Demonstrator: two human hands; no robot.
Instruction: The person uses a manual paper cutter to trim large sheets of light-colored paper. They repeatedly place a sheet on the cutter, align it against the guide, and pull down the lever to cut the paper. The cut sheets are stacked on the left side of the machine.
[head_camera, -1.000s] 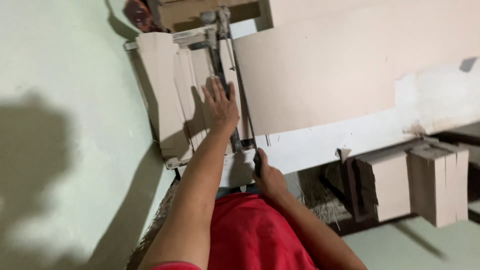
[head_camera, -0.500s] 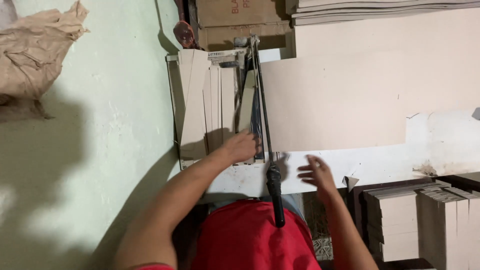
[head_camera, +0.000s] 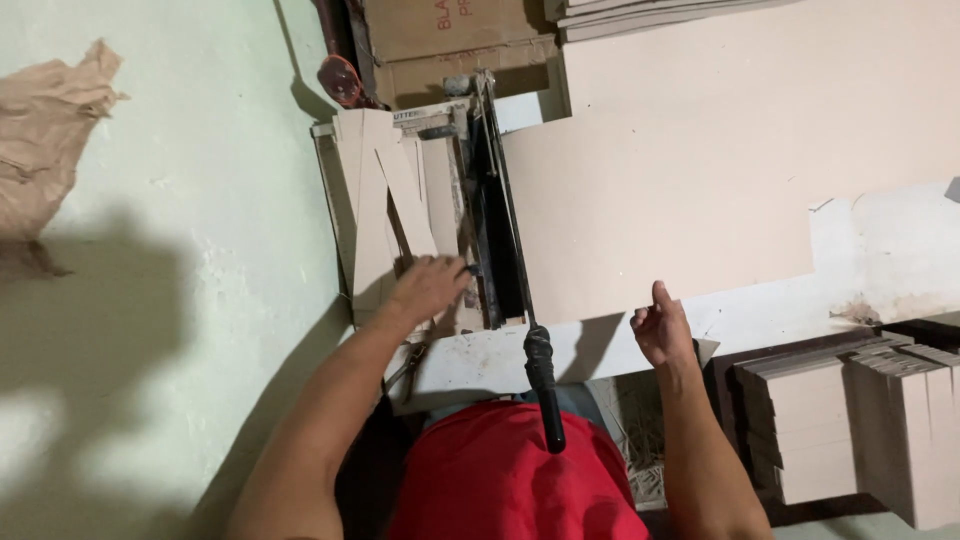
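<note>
While fingers (head_camera: 452, 268) touch strips (head_camera: 385, 215).

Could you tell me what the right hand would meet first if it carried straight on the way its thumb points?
Most likely the near edge of the large beige board, just beyond the right hand.
</note>
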